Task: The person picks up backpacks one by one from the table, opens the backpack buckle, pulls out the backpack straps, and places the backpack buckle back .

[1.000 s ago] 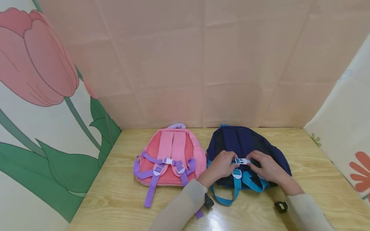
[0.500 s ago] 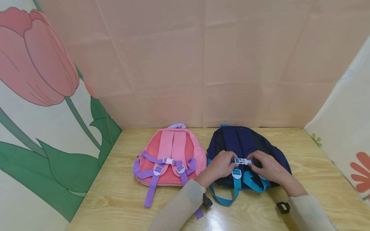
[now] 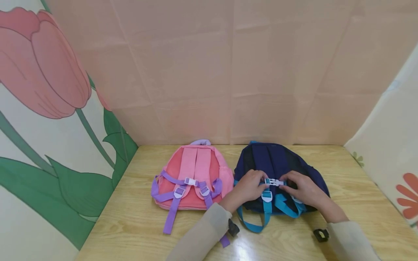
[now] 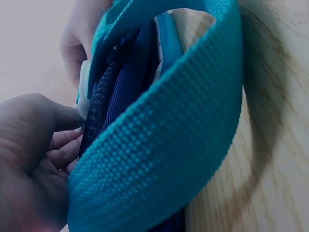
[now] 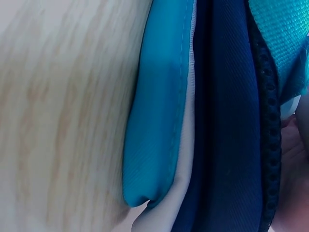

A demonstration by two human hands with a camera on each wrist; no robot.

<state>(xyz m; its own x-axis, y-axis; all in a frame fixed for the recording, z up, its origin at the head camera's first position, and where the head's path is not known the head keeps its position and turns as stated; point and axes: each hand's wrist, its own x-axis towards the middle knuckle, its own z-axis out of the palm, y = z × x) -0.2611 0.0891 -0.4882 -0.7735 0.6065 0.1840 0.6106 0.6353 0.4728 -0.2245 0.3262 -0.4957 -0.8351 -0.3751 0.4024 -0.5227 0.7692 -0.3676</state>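
A navy backpack (image 3: 272,156) lies on the table with its straps facing up and blue webbing hanging toward the front. Across its straps runs a white side-release buckle (image 3: 275,182). My left hand (image 3: 249,186) pinches the buckle's left end between thumb and fingers; the right hand (image 3: 303,190) pinches its right end. The prongs show between the two hands, but how deeply the halves engage is too small to tell. In the left wrist view, the thumb (image 4: 67,117) touches the white plastic beside a large loop of webbing (image 4: 159,130). The right wrist view mostly shows the backpack's side (image 5: 227,121).
To the left lies a pink backpack (image 3: 187,163) with purple straps and its own white buckle (image 3: 190,181) joined. A wooden table (image 3: 124,217) carries both bags. A beige backdrop (image 3: 228,72) stands behind, with flower-printed panels at the sides.
The right wrist has shifted slightly to the right. Both hands keep their pinch on the buckle, and the bags have hardly moved.
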